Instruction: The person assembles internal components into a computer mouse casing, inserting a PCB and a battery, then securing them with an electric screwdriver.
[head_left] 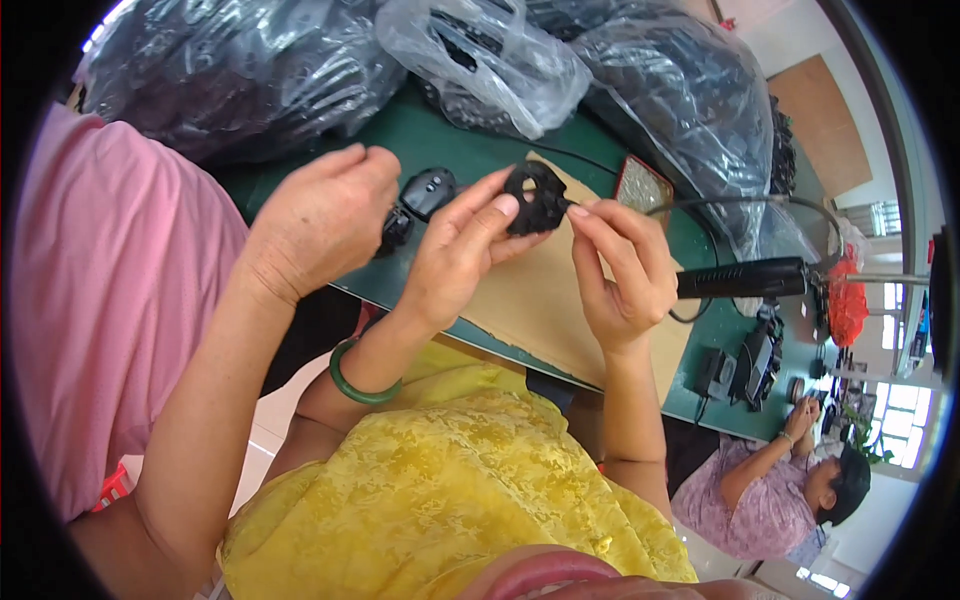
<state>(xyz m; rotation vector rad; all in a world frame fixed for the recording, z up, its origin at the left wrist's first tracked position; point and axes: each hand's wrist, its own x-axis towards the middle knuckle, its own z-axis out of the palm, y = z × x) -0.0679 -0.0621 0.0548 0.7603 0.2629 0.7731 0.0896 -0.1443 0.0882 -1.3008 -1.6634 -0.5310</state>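
In the middle, my left hand [462, 245] grips a black plastic part [538, 197] with round openings, thumb on top and fingers behind. At the part's right edge, my right hand [628, 262] pinches thumb and index finger on a small dark bit. Whether that bit is separate or belongs to the part, I cannot tell. Both hands are above a tan cardboard sheet [530, 300]. Left of my left hand lie a glossy black rounded piece [429, 192] and another black piece [396, 229], partly hidden by a co-worker's closed hand [325, 220].
Clear plastic bags [250, 70] of dark parts line the back of the green table [465, 150]. A shallow tray of tiny pieces [642, 188] is at the cardboard's far edge. A black corded cylindrical tool [745, 278] is right of my right hand. Another person [760, 500] sits farther right.
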